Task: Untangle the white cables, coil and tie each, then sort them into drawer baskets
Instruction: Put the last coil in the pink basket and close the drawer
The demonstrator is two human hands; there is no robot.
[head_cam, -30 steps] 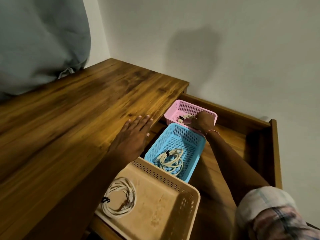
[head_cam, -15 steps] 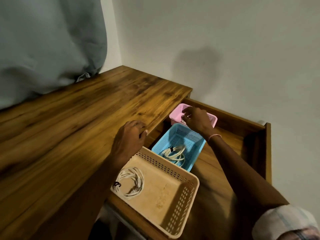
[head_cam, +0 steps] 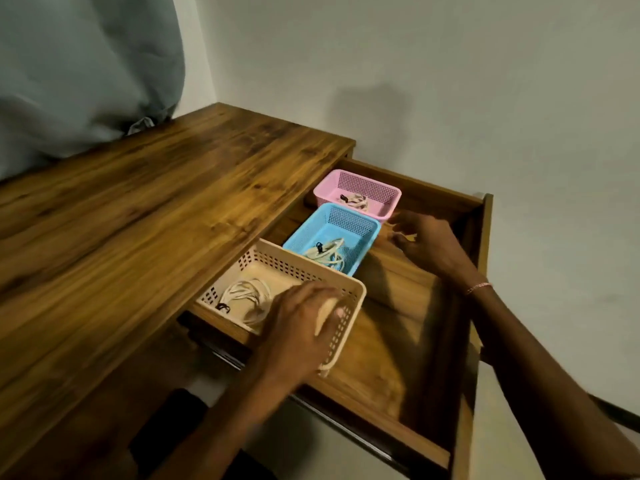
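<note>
Three baskets stand in a row in the open wooden drawer. The pink basket at the far end holds a coiled white cable. A second tied coil lies in the blue basket in the middle. Nearest me, the beige basket holds a third coil with a black tie. My left hand lies over the beige basket's right corner, fingers draped across its rim, blurred. My right hand hovers above the drawer floor just right of the blue basket, fingers loosely spread, holding nothing.
The wooden desk top runs along the left of the drawer. A grey curtain hangs over its far left end. A white wall stands behind and to the right. The drawer's right side wall rises beside my right wrist.
My left hand left the desk edge and came down onto the beige basket's corner. My right hand drew back out of the pink basket to the right. The view pulled back.
</note>
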